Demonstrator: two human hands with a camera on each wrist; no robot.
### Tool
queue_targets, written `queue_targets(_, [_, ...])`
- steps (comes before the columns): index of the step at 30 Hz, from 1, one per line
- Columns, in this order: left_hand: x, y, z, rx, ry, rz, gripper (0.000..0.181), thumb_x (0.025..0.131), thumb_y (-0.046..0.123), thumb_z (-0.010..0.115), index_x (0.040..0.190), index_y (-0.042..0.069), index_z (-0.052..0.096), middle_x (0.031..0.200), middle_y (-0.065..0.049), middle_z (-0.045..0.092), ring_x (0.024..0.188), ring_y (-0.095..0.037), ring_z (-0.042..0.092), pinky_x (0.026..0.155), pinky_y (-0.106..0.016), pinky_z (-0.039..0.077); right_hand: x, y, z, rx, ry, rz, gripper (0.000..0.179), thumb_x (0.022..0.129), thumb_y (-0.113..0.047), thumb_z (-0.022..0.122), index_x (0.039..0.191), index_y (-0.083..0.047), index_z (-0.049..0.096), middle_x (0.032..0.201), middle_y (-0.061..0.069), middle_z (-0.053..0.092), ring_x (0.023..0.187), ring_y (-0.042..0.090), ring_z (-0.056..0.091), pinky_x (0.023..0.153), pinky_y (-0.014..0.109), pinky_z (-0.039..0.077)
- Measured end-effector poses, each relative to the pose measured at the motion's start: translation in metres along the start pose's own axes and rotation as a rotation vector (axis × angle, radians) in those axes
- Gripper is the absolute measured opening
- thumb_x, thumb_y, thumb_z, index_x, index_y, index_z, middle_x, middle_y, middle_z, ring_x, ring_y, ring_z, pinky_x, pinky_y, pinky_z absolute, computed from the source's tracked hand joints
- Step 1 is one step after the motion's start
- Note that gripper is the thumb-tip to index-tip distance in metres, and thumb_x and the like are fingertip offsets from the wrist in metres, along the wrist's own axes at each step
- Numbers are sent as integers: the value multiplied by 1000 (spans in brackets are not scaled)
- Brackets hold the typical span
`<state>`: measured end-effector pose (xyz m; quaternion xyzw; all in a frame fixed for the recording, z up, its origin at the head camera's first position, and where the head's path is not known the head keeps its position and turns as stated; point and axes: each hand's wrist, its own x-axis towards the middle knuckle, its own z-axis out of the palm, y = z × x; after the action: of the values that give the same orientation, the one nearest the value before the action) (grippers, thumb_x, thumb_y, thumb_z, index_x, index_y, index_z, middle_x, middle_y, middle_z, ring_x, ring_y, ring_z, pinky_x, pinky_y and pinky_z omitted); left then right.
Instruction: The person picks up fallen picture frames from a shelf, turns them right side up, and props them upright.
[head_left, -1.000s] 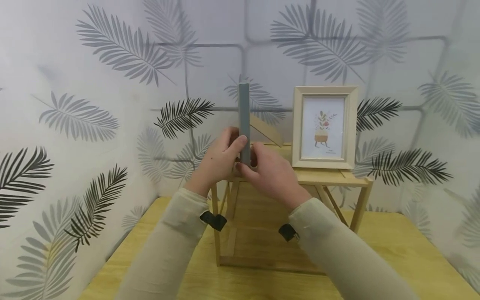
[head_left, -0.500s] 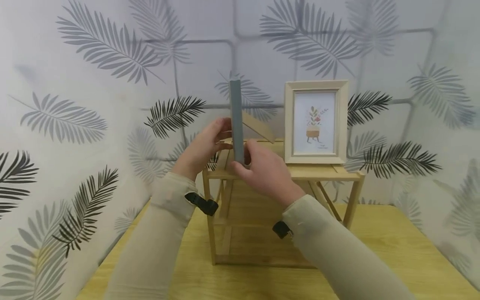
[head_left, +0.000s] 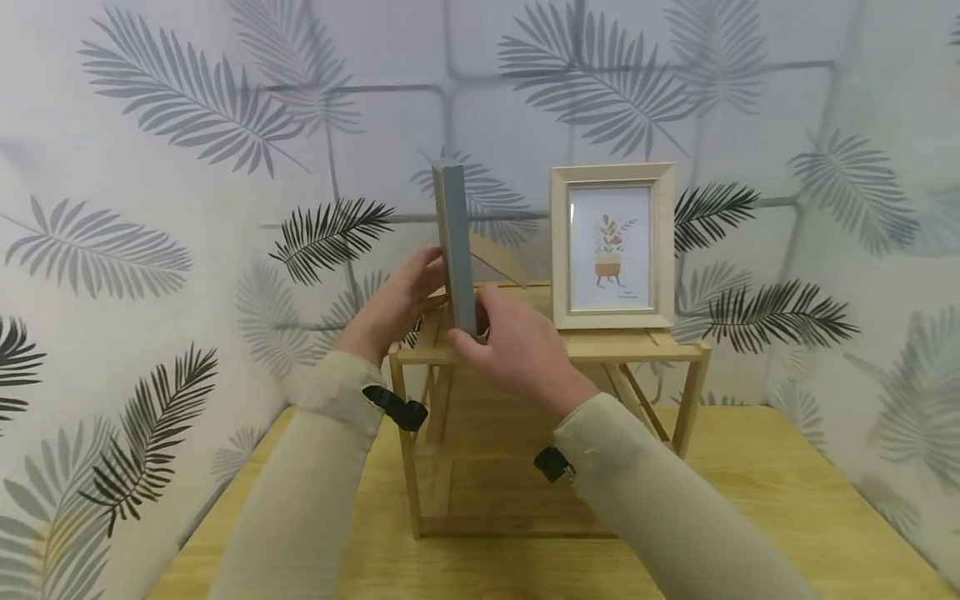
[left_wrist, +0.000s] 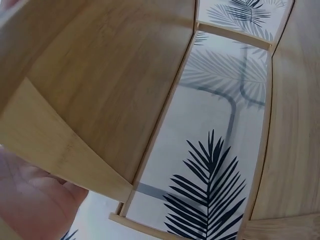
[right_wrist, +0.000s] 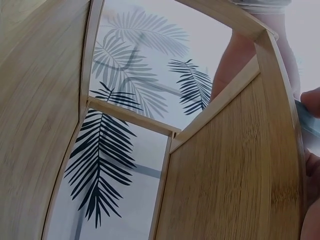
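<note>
A slim blue-grey picture frame (head_left: 463,250) stands almost edge-on at the left of the wooden shelf's top (head_left: 517,292), leaning slightly left. Behind its right side slants a tan strut (head_left: 498,258). My right hand (head_left: 521,346) pinches the frame's lower edge, thumb in front and fingers on its right side. Beside the frame's left face, my left hand (head_left: 397,304) has its fingers loosely extended, tips right at the frame. The left wrist view shows part of the left palm (left_wrist: 35,200) under a shelf board. In the right wrist view, the frame's blue edge (right_wrist: 306,120) peeks past a shelf post.
A cream picture frame (head_left: 615,246) with a potted-plant print stands on the shelf's right side. The two-tier shelf (head_left: 517,525) has slanted legs and rests on a yellow wood-grain table (head_left: 757,492). Leaf-patterned wall covering (head_left: 375,50) closes off the back and left.
The left thumb has come off the blue-grey frame's edge and that hand has opened. The frame has turned a little, showing more of its left face. The head view has shifted right.
</note>
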<state>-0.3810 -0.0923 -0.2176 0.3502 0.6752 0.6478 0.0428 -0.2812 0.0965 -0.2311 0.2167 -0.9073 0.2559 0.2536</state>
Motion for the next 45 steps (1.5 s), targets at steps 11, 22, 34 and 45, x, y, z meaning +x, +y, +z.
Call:
queue_targets(11, [1, -8, 0, -34, 45, 51, 61, 112, 37, 25, 158, -2, 19, 156, -28, 33, 144, -37, 36, 115, -47, 33, -1, -3, 2, 11, 9, -1, 35, 94, -41, 64, 115, -15, 54, 83, -2, 61, 68, 16, 57, 56, 33, 48])
queue_targets(22, [-3, -4, 3, -20, 75, 4, 60, 112, 33, 28, 159, -3, 15, 159, -27, 28, 146, -36, 32, 116, -46, 31, 0, -1, -2, -17, -3, 62, 39, 92, -33, 58, 123, -10, 50, 90, 5, 62, 69, 23, 58, 58, 38, 48])
queue_targets(34, [-5, -2, -1, 211, 107, -84, 66, 109, 47, 35, 162, 11, 19, 160, -18, 32, 139, -35, 44, 113, -43, 36, 1, 0, -7, -26, -26, 133, 55, 91, -33, 57, 138, -5, 45, 118, 16, 66, 83, 27, 61, 68, 43, 53])
queue_targets(45, [-11, 0, 0, 290, 121, -94, 70, 107, 52, 39, 163, 14, 20, 161, -14, 32, 132, -35, 51, 113, -44, 36, 0, 3, -11, 22, -58, 158, 66, 91, -30, 57, 148, -4, 38, 131, 18, 63, 85, 26, 62, 66, 40, 52])
